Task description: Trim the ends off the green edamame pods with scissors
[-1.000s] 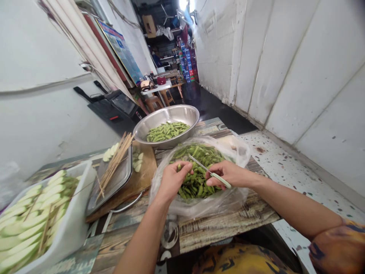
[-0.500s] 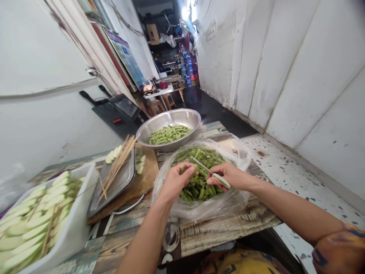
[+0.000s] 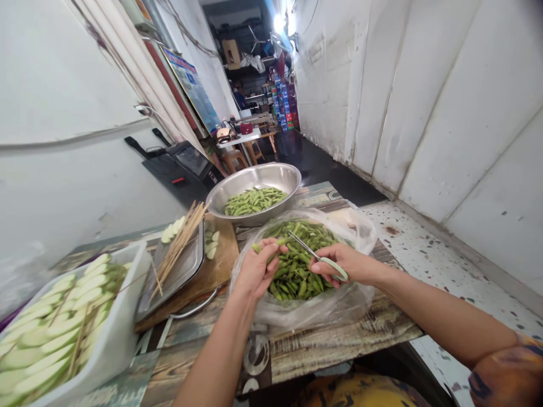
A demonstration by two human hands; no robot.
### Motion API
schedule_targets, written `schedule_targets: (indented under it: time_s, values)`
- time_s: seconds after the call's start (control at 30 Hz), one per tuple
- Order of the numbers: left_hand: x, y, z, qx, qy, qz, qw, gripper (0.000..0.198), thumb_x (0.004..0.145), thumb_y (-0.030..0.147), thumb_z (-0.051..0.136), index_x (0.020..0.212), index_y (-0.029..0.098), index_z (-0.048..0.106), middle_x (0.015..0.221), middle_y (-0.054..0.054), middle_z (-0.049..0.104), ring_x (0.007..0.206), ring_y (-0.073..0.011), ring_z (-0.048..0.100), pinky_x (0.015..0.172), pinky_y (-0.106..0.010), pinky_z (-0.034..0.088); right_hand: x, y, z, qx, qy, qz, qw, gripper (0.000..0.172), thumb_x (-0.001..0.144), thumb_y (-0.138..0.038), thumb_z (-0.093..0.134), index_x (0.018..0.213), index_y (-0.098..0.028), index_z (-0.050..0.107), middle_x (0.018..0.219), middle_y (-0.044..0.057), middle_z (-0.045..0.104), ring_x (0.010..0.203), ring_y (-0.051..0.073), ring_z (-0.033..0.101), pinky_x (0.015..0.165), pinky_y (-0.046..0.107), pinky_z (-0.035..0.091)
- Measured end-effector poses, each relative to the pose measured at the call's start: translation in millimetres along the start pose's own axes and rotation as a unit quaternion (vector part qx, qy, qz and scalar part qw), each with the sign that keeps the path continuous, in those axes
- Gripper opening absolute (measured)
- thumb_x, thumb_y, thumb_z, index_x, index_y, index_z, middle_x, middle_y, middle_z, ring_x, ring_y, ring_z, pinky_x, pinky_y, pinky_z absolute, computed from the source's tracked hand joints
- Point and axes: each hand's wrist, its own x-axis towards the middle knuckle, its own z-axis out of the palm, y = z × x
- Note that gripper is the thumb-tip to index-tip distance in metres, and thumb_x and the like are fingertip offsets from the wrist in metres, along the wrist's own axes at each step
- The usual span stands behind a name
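Observation:
A green edamame pod (image 3: 281,241) is pinched in the fingers of my left hand (image 3: 257,270), over the left side of an open clear plastic bag (image 3: 292,319). Many loose edamame pods (image 3: 302,278) fill the bag. My right hand (image 3: 339,263) grips a pair of scissors (image 3: 334,268) with pale green handles. Their blades point up and left toward the held pod, a small distance from it. Beyond the bag stands a wide steel basin (image 3: 283,176) with a heap of pods (image 3: 254,200) at its bottom.
At left, a white plastic tub (image 3: 123,305) holds sliced pale-green vegetable on skewers. Beside it, a metal tray (image 3: 180,271) bearing bamboo skewers (image 3: 178,243) rests partly on a wooden cutting board (image 3: 224,254). All stand on a wood-patterned table (image 3: 339,345). A white wall (image 3: 424,113) runs along the right.
My left hand has turned and opened slightly, showing more of the pod between its fingers. The scissors stay in my right hand, with their blades slightly parted. The view has shifted a little.

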Motion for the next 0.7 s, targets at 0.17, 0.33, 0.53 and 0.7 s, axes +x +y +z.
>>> schedule_targets:
  time_s: [0.17, 0.33, 0.53, 0.7]
  values:
    - [4.7, -5.5, -1.0, -0.033, 0.049, 0.044, 0.997, 0.027, 0.063, 0.027, 0.072, 0.076, 0.013, 0.053, 0.073, 0.000, 0.064, 0.036, 0.0022, 0.031, 0.032, -0.013, 0.011, 0.4, 1.9, 0.4, -0.033, -0.022, 0.007, 0.999, 0.041, 0.063, -0.049, 0.074, 0.083, -0.015, 0.062, 0.057, -0.005, 0.052, 0.046, 0.008, 0.045, 0.045, 0.020, 0.037]
    - [-0.5, -5.7, 4.0, -0.027, 0.016, 0.049, 0.998, 0.025, 0.066, 0.026, 0.071, 0.077, 0.013, 0.053, 0.071, 0.000, 0.063, 0.036, 0.0020, 0.031, 0.033, -0.014, 0.012, 0.6, -1.0, 0.6, -0.037, -0.011, 0.026, 0.999, 0.043, 0.063, -0.051, 0.072, 0.083, -0.014, 0.062, 0.055, -0.005, 0.050, 0.046, 0.008, 0.044, 0.044, 0.019, 0.036]
    - [-9.7, -9.6, 14.5, 0.013, -0.028, 0.004, 1.000, 0.029, 0.067, 0.027, 0.071, 0.080, 0.015, 0.048, 0.072, -0.002, 0.066, 0.036, 0.0008, 0.034, 0.036, -0.014, 0.017, -2.1, -12.1, 6.3, -0.035, 0.029, 0.057, 0.997, 0.048, 0.061, -0.054, 0.072, 0.085, -0.014, 0.063, 0.048, -0.006, 0.046, 0.042, 0.008, 0.042, 0.037, 0.018, 0.027]
    - [-10.7, -13.3, 17.0, 0.044, -0.036, -0.004, 0.998, 0.032, 0.067, 0.029, 0.071, 0.082, 0.016, 0.046, 0.070, -0.002, 0.067, 0.035, -0.0003, 0.036, 0.037, -0.015, 0.018, -1.4, -10.1, 7.2, -0.034, 0.030, 0.044, 0.998, 0.047, 0.064, -0.057, 0.068, 0.081, -0.013, 0.063, 0.045, -0.005, 0.046, 0.042, 0.009, 0.043, 0.039, 0.019, 0.028]
